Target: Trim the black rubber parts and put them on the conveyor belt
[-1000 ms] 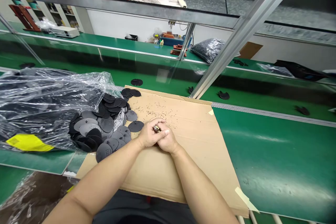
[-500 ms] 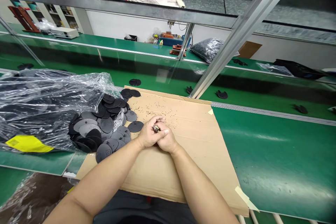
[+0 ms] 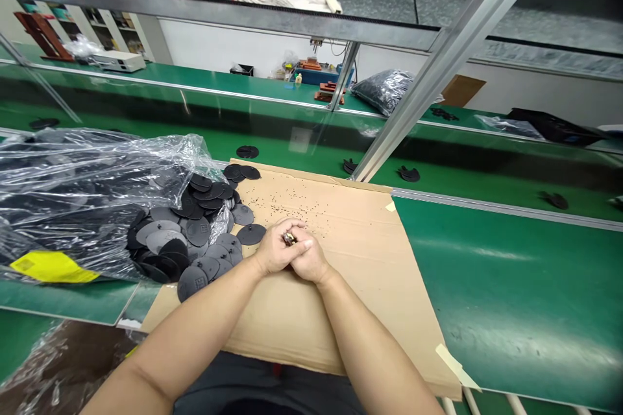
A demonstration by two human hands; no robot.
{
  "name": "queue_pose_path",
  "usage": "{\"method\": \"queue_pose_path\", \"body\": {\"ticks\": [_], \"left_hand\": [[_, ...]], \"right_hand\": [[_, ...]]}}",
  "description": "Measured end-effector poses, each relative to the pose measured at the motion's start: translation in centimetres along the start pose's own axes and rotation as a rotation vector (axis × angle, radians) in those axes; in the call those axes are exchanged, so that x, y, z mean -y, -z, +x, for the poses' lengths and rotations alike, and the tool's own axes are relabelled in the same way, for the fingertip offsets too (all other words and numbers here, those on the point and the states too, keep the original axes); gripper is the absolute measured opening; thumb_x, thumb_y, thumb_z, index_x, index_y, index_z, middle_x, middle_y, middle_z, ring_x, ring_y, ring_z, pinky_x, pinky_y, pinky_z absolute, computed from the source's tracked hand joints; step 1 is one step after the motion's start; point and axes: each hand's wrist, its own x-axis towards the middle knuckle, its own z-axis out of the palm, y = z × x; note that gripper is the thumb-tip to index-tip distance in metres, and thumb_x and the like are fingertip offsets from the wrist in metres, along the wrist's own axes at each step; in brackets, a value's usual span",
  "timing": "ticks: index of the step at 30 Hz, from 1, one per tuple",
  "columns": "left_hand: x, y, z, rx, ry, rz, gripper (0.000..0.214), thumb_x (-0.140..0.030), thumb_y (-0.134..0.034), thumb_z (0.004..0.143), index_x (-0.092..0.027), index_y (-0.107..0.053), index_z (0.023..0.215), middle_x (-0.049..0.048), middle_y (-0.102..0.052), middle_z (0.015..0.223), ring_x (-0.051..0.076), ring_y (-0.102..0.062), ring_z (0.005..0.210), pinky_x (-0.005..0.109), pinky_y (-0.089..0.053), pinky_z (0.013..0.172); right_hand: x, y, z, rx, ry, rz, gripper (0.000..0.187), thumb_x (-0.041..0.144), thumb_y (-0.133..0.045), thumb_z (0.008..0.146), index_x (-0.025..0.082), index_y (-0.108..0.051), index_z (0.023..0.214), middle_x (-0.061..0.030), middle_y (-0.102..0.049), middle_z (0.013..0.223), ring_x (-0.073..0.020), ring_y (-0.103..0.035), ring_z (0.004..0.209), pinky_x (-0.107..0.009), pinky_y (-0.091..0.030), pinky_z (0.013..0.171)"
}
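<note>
My left hand (image 3: 274, 249) and my right hand (image 3: 310, 258) are closed together over the middle of a brown cardboard sheet (image 3: 370, 285). Between them shows the end of a small shiny metal piece (image 3: 289, 239); the fingers hide the rest, so its kind cannot be made out. Just beyond the fingertips, tiny dark bits (image 3: 282, 207) are scattered on the cardboard. To the left of my left hand lies a heap of flat round black discs (image 3: 197, 231), some with a small knob. One single disc (image 3: 251, 234) rests nearest to that hand.
A clear plastic bag (image 3: 87, 168) full of black discs lies at the left, with a yellow label (image 3: 53, 266). Behind the cardboard, several black parts (image 3: 409, 173) lie on a green belt (image 3: 302, 159). A slanted metal post (image 3: 452, 65) rises at the back edge.
The black parts on the green belt have shifted slightly left. My hands stay clasped in nearly the same place.
</note>
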Motion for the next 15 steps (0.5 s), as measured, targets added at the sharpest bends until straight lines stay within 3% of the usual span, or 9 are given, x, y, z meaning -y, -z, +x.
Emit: {"method": "queue_pose_path", "body": {"ticks": [15], "left_hand": [[0.0,0.02,0.0,0.004,0.009,0.018,0.036,-0.036,-0.068,0.073,-0.018,-0.063,0.105,0.0074,-0.066,0.105,0.022,-0.061,0.099,0.036,-0.047,0.092]], "right_hand": [[0.06,0.05,0.0,0.004,-0.008,0.017,0.01,0.014,-0.054,0.07,0.02,-0.054,0.077,-0.0011,-0.06,0.075,-0.0152,-0.054,0.065,-0.026,-0.041,0.058]]}}
